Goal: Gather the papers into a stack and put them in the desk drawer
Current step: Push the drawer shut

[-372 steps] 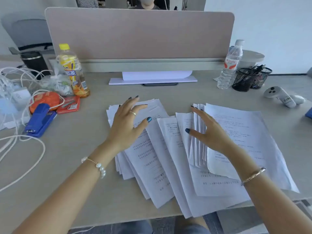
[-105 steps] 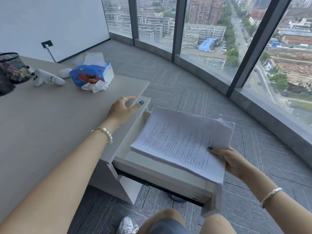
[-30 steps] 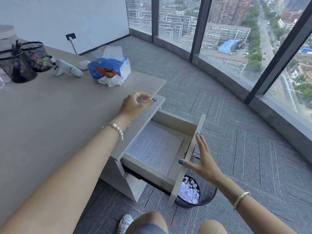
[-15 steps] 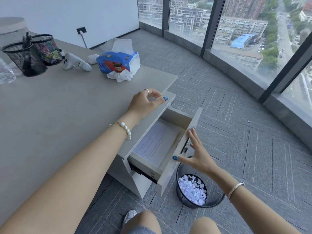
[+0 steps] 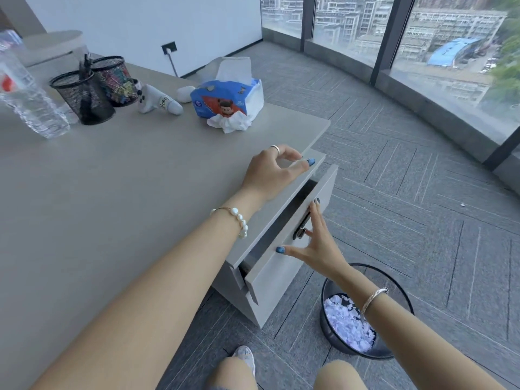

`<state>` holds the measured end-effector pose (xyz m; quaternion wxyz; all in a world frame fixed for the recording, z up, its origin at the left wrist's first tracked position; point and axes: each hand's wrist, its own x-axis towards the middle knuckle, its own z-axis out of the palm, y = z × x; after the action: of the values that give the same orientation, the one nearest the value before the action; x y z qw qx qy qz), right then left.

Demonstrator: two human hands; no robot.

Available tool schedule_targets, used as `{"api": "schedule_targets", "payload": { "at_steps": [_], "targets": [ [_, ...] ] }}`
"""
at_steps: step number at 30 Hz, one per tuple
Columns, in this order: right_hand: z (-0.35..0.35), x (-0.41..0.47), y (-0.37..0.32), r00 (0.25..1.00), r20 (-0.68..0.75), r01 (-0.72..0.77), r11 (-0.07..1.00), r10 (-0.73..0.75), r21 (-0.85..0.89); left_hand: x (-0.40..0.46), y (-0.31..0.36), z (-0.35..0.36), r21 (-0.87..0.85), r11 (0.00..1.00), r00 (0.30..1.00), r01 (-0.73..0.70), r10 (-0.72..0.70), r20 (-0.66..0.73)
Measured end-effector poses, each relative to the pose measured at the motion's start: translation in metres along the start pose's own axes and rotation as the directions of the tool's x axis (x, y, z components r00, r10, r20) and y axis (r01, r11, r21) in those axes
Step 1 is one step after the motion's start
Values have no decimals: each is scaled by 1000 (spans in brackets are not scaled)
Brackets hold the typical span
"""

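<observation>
The grey desk drawer (image 5: 284,266) under the desk's right end stands only a narrow gap open, and its inside is dark. The stack of papers is hidden inside it. My right hand (image 5: 315,243) lies flat against the drawer front beside its dark handle (image 5: 300,230), fingers spread and holding nothing. My left hand (image 5: 274,171) rests on the cabinet top at the desk's right edge, fingers loosely curled with nothing in them.
On the desk (image 5: 112,192) stand a water bottle (image 5: 28,105), two black mesh pen cups (image 5: 87,94), a white controller (image 5: 159,104) and a blue tissue box (image 5: 228,98). A black bin of paper scraps (image 5: 354,319) sits on the floor under my right forearm. Windows curve along the right.
My right hand has pushed the drawer front inwards, so the drawer went from half open to nearly closed and the papers went out of sight. My left hand stayed on the cabinet top.
</observation>
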<state>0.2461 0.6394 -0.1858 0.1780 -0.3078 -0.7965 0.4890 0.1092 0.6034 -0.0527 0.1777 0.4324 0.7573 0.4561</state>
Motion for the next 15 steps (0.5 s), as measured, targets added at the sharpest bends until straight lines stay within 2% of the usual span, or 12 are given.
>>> {"api": "schedule_targets", "payload": {
  "at_steps": [9, 15],
  "targets": [
    [28, 27, -4, 998, -59, 17, 997, -13, 72, 1, -2, -2, -36, 999, 1000, 6, -7, -15],
    [27, 29, -8, 982, -188, 14, 1000, -17, -16, -1, 1, -1, -30, 1000, 1000, 6, -6, 5]
  ]
}}
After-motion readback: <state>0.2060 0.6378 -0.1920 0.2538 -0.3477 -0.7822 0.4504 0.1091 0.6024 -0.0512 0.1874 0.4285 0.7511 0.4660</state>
